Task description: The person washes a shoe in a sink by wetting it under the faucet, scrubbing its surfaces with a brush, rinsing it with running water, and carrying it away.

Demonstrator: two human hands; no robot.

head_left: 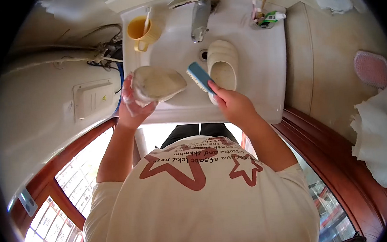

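1. The left hand (134, 102) is holding the pale shoe (159, 83) by one end, and it is closing around the side of it
2. This shoe is hanging over the sink (261, 77), toward the left part of its near edge
3. The right hand (232, 100) is gripping the blue brush (201, 75), whose bristles are facing to the held shoe without touching it
4. The second shoe (223, 51) is resting in the sink, just right of the drain (203, 55), and its opening is facing up
5. The yellow cup (149, 34), containing a toothbrush (148, 18), is standing at the far left corner
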